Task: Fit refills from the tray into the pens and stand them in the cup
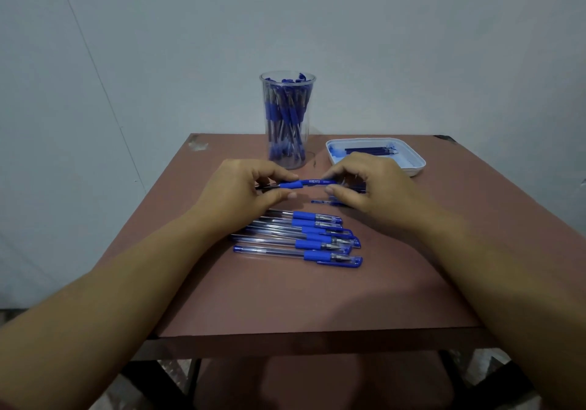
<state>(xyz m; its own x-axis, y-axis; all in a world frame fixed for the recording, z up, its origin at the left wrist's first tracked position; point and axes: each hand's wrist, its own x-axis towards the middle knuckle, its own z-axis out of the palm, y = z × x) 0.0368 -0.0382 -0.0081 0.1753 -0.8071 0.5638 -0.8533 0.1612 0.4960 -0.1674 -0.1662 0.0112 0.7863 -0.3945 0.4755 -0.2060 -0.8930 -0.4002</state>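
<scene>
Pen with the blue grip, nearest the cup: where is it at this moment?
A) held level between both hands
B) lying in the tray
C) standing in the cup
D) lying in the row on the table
A: the left hand and the right hand each pinch one end of the pen, level in front of the cup and near the tray, apart from the row of pens lying on the table.

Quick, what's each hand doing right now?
Left hand: pinching the grip end of the pen.
Right hand: pinching the same pen's other end.
</scene>
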